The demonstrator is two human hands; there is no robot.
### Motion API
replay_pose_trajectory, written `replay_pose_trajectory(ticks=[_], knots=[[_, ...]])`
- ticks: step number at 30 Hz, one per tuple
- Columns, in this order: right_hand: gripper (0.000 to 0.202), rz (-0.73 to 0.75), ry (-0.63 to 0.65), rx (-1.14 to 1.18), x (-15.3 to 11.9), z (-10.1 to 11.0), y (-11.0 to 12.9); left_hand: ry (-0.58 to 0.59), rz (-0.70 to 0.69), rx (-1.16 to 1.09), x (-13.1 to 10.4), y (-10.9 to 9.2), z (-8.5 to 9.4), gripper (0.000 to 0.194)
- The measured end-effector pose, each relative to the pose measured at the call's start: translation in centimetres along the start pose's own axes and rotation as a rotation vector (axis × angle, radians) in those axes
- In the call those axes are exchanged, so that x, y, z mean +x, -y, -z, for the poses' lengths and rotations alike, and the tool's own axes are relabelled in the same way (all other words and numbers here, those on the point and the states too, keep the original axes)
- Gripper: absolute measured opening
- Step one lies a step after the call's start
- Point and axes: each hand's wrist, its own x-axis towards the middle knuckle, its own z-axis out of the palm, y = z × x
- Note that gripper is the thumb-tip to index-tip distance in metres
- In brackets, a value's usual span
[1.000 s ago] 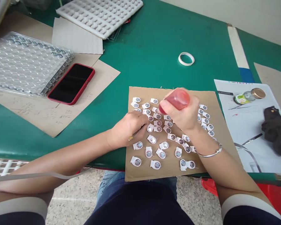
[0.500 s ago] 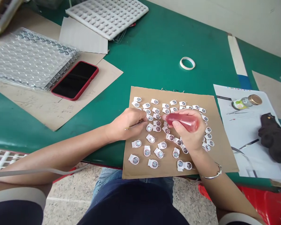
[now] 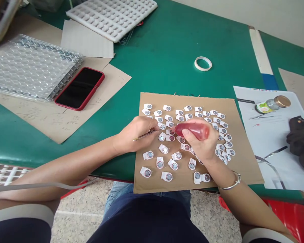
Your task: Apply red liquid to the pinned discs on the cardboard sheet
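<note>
A piece of brown cardboard (image 3: pixel 243 168) bears many small round metallic parts on white paper tabs, such as this one (image 3: pixel 173 164). My left hand (image 3: pixel 139 133) is closed around a thin pointed metal tool, perhaps tweezers (image 3: pixel 145 135), at the cardboard's left side; its tip lies close to the small parts. In my right hand (image 3: pixel 205 141) is a red squeeze bottle (image 3: pixel 192 130), tilted nearly flat, its nozzle pointing left over the parts near the middle. Whether the nozzle touches a part I cannot tell.
A phone in a red case (image 3: pixel 79 88) and clear plastic trays (image 3: pixel 38 69) lie on the left. At the back are a white tray (image 3: pixel 114 17) and a tape roll (image 3: pixel 203 63). To the right, a paper sheet (image 3: pixel 273 168) carries a small glass bottle (image 3: pixel 273 104) and a dark lump (image 3: pixel 302 143).
My right hand and the red bottle have moved a little to the left over the parts. My left hand stays nearly where it was, while the view has shifted slightly.
</note>
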Motion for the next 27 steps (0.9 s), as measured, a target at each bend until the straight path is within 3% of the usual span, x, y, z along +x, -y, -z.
replay_pose_trajectory(ticks=[27], knots=[[0.021, 0.057, 0.049, -0.043, 0.09, -0.17, 0.36, 0.019, -0.012, 0.018, 0.1, -0.25, 0.18, 0.009]])
